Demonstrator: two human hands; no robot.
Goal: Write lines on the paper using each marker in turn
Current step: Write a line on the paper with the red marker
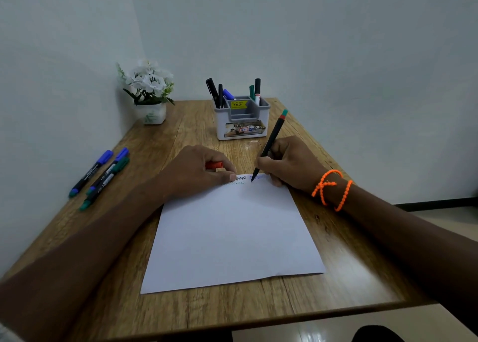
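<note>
1. One marker (269, 145) in use: pinched in right hand (289, 164), tip down on far edge of paper (232, 233), just right of centre; long axis tilted up and away to the right, teal-and-red end highest.
2. Left hand (196, 173) curled round red cap (214, 165), fingertips pressing paper's far edge, just left of tip.
3. Zigzag lines (239, 180) already along far edge between hands; blue trace (258, 177) beside tip. Rest of sheet blank, lying toward the body.
4. Judged: next stroke runs rightward, right hand nearer.
5. Three capped markers (99, 177) on bench (349, 264) far left, left hand nearer; more upright in holder (241, 120) beyond paper.
</note>
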